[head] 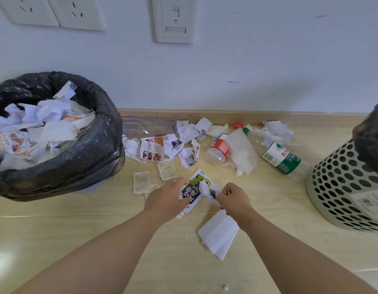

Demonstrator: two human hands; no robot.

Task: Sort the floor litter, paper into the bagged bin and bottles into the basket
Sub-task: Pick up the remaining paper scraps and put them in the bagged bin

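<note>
The left hand (166, 201) has its grip closed round a printed paper (195, 188), black and green with white letters. The right hand (234, 201) has a tight little grip too. Its thumb and finger pinch a crumpled scrap (208, 190). The scrap touches the printed paper, and I cannot tell if they are one piece or two. Both are held low over the floor (77, 230), in the middle, between the bin and the basket.

I think this is the paper step: paper is picked up and not yet binned. Next, both hands need to go left to the bagged bin (84, 164), lift over its black rim, and let go. The bin is heaped high with paper, so the drop should land in the middle, or it may slide off.

Just under the right wrist lies one folded white sheet (217, 234). Ahead of the hands lie two small clear packets (141, 181) (166, 170).

Farther out, by the wall, are the loose scraps (154, 149). There are many, all bunched up, too many to count well.

I count three bottles on the floor: a clear bottle (145, 126) right against the wall, a red-label bottle (219, 146), and a green-label bottle (279, 159) near the basket.

There is one bin on the left and one basket (342, 187) on the right. I cannot see inside the basket.
</note>
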